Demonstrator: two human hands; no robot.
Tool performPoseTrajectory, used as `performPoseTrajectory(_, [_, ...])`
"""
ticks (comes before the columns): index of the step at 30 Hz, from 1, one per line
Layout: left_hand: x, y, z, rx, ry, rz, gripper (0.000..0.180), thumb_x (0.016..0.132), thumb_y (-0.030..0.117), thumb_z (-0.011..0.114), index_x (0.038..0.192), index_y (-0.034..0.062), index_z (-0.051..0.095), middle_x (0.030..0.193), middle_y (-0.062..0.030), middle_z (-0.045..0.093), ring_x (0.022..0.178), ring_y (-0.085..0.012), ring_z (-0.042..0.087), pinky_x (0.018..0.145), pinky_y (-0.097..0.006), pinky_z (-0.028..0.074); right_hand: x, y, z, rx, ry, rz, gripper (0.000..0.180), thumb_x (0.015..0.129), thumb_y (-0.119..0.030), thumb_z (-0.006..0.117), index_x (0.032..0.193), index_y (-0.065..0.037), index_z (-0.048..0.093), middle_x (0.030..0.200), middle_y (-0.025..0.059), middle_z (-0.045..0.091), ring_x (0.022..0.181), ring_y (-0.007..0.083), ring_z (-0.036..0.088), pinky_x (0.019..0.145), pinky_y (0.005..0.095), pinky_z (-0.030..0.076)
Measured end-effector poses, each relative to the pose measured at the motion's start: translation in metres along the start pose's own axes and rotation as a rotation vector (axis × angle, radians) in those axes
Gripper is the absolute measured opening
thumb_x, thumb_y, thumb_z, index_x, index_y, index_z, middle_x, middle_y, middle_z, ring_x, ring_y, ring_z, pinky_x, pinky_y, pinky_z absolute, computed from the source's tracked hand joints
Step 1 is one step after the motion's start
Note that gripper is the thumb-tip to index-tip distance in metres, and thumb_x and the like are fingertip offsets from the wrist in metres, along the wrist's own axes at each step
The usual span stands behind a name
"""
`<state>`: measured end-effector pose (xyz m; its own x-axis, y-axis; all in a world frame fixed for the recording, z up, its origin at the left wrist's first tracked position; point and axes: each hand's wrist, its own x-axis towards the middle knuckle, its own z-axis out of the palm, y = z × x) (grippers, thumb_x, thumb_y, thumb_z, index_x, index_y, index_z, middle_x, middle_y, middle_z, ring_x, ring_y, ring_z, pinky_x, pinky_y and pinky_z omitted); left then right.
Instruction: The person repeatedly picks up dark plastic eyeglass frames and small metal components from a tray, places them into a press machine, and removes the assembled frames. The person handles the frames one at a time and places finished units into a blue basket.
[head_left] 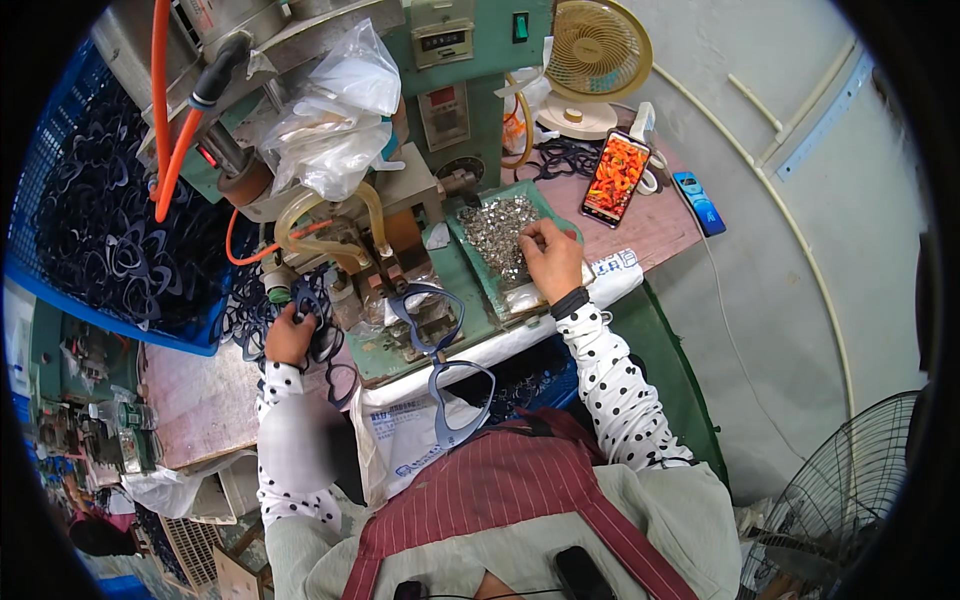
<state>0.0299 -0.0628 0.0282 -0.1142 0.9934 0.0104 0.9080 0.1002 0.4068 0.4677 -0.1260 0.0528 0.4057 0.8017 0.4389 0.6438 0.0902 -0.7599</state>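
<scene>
Clearances around the hands: the tray (476, 270) lies open from above to the right hand (551, 258), with a phone (615, 178) beyond. A direct crossing to the left hand (289, 337) is obstructed by yellowish hoses (284, 225) and, lower, a blue spectacle frame (436, 357). A blue basket (120, 317) bounds the far left; passage exists over the pink worktop (195, 410) nearer the body.

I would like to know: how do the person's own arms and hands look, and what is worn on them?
The left hand and right hand wear no gloves. Both forearms have white sleeves with black polka dots; the right one ends in a dark wrist cuff. A blurred patch hides part of the left sleeve.
</scene>
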Motion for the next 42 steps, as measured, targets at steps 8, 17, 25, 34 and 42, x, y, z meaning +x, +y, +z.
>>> performPoseTrajectory(8, [-0.041,-0.002,-0.047,0.287,0.346,0.184,0.030,0.093,0.037,0.057,0.110,0.0145,0.065,0.082,-0.0187,0.068,0.068,-0.0362,0.065,0.057,-0.047,0.049,-0.004,-0.023,0.005,0.158,-0.058,-0.031,0.011,0.083,-0.008,0.066,0.093,-0.006,0.068,0.080,0.0139,0.068,0.072,0.0298,0.067,0.065,0.0391,0.051])
performPoseTrajectory(17, [-0.130,0.150,-0.083,-0.275,0.591,1.022,0.034,0.077,0.005,0.061,0.111,0.0055,0.064,0.101,-0.0080,0.066,0.088,-0.0244,0.062,0.077,-0.038,0.048,-0.015,-0.137,-0.026,0.523,-0.434,0.037,0.015,0.081,0.001,0.066,0.095,0.001,0.072,0.089,0.0038,0.069,0.075,0.0073,0.059,0.067,0.0214,0.046])
performPoseTrajectory(25, [-0.148,0.185,-0.065,-0.240,0.525,1.244,0.037,0.076,0.014,0.070,0.112,0.0076,0.065,0.102,-0.0062,0.068,0.089,-0.0207,0.065,0.088,-0.039,0.047,-0.017,-0.160,0.002,0.633,-0.471,0.074,0.036,0.073,-0.004,0.071,0.106,0.001,0.057,0.082,0.0077,0.070,0.066,0.0067,0.059,0.057,0.0222,0.046])
performPoseTrajectory(34, [-0.139,0.189,-0.066,-0.409,0.367,1.485,0.034,0.079,0.008,0.065,0.113,0.0034,0.064,0.107,-0.0132,0.068,0.094,-0.0275,0.066,0.091,-0.044,0.050,-0.018,-0.162,0.000,0.621,-0.380,0.083,0.048,0.073,-0.004,0.073,0.115,0.001,0.049,0.084,0.0096,0.070,0.070,0.0111,0.061,0.065,0.0251,0.049])
performPoseTrajectory(42, [-0.118,0.195,-0.048,-0.464,0.205,1.577,0.040,0.076,0.004,0.061,0.116,-0.0016,0.061,0.113,-0.0166,0.064,0.096,-0.0297,0.064,0.094,-0.047,0.049,0.018,0.002,-0.014,-0.074,-0.063,-0.005,0.030,0.079,-0.008,0.070,0.108,-0.004,0.062,0.087,0.0116,0.070,0.079,0.0246,0.067,0.072,0.0350,0.051])
